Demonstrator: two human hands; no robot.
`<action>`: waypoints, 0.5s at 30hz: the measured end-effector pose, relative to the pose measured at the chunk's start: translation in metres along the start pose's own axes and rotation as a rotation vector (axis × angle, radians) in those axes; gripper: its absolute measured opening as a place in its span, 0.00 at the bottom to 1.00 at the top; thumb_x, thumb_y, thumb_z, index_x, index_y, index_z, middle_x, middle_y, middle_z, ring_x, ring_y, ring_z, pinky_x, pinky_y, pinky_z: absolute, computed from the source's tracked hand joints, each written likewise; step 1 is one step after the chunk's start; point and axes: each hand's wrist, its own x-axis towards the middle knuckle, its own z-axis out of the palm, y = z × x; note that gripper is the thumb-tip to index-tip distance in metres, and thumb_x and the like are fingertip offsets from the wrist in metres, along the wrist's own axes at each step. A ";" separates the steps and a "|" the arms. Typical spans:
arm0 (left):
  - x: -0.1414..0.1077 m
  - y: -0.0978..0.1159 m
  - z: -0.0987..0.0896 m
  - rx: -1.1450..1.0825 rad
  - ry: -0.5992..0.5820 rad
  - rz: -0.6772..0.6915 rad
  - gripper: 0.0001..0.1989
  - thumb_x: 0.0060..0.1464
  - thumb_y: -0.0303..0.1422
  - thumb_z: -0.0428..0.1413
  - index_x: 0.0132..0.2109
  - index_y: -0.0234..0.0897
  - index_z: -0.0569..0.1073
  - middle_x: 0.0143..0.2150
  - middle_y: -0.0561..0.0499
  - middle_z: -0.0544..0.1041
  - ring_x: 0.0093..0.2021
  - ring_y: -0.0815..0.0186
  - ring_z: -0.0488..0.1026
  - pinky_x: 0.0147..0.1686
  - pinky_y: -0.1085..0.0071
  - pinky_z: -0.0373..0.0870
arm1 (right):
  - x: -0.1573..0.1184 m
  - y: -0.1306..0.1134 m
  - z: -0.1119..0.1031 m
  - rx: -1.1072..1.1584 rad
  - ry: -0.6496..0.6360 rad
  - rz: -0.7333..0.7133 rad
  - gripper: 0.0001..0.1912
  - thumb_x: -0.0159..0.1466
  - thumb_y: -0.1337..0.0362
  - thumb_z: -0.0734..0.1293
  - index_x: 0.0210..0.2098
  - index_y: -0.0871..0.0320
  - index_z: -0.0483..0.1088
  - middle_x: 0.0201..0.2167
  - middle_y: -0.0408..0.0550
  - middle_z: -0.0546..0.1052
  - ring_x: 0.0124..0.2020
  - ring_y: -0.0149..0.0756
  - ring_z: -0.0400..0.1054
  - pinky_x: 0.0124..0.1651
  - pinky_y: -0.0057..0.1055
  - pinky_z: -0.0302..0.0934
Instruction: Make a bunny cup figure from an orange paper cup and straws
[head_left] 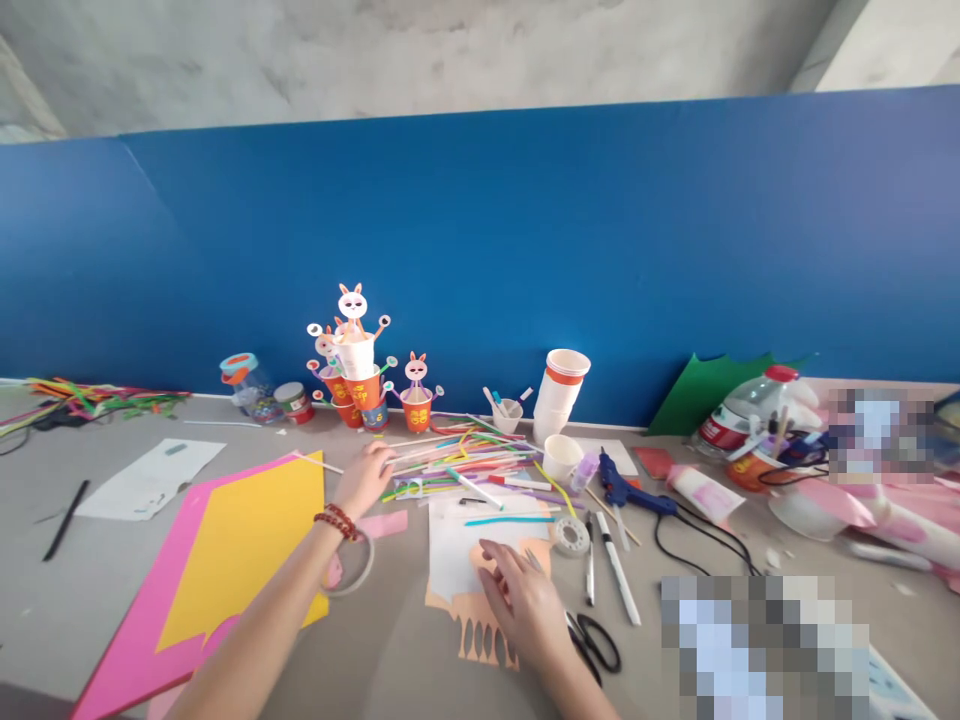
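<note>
My left hand [365, 480] reaches to the left end of a pile of coloured pipe cleaners [465, 455]. Its fingers are a little apart, with the tips at the pile's edge. My right hand [525, 600] is over peach paper [487, 640] with a row of cut-out shapes, its fingers loosely bent and apart. Black-handled scissors [596, 645] lie partly hidden beneath that hand. White paper [450, 550] lies beside the peach sheet. Near my left wrist is a roll of tape [360, 565]. Yellow card [247, 540] on pink card [127, 630] lies under my left forearm.
Paper-cup rabbit figures [364, 385] stand at the back by the blue partition [480, 250]. Stacked paper cups [559, 395], a blue glue gun [630, 490], markers [619, 570] and a plastic bottle [750, 410] are to the right. More pipe cleaners [82, 400] lie far left.
</note>
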 end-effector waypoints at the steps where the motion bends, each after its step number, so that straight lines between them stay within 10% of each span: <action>1: 0.002 -0.007 0.001 0.027 -0.005 -0.017 0.08 0.59 0.26 0.51 0.41 0.38 0.76 0.45 0.46 0.74 0.47 0.58 0.74 0.48 0.63 0.70 | -0.001 0.001 0.002 -0.002 -0.006 0.005 0.13 0.68 0.68 0.58 0.52 0.57 0.65 0.38 0.50 0.79 0.29 0.37 0.73 0.33 0.32 0.66; 15: 0.025 -0.012 0.012 0.113 -0.073 0.091 0.09 0.59 0.26 0.52 0.37 0.39 0.77 0.40 0.46 0.74 0.46 0.56 0.70 0.45 0.64 0.66 | -0.003 0.008 0.005 0.073 -0.043 0.091 0.11 0.69 0.66 0.58 0.48 0.56 0.69 0.38 0.50 0.80 0.35 0.40 0.75 0.36 0.33 0.67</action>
